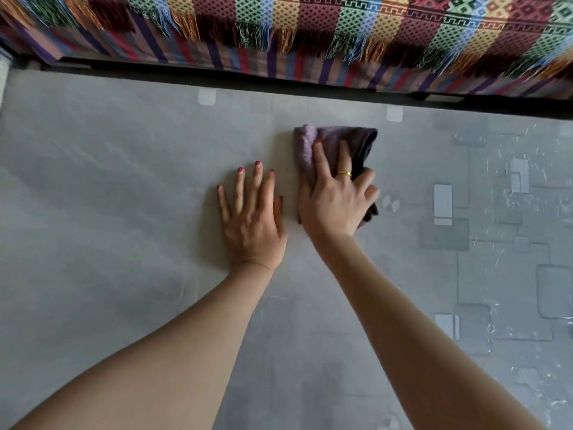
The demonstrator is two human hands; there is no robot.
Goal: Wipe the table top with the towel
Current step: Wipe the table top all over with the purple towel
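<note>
The purple towel (333, 156) lies bunched under her right hand (336, 200), fingers spread pressing it down toward the table's (108, 181) far edge, its length running near-to-far, while the left hand (252, 218) rests flat and empty just beside it.

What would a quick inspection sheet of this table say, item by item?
Surface: grey table top, with a pattern of squares on its right part.
Job's things: purple towel, bunched, lying on the table.
Clutter: nothing seen.
Hands: left hand flat on the table, fingers straight; right hand presses the towel down, a gold ring on one finger.
Cables: nothing seen.
Surroundings: striped, fringed woven cloth beyond the far edge.
</note>
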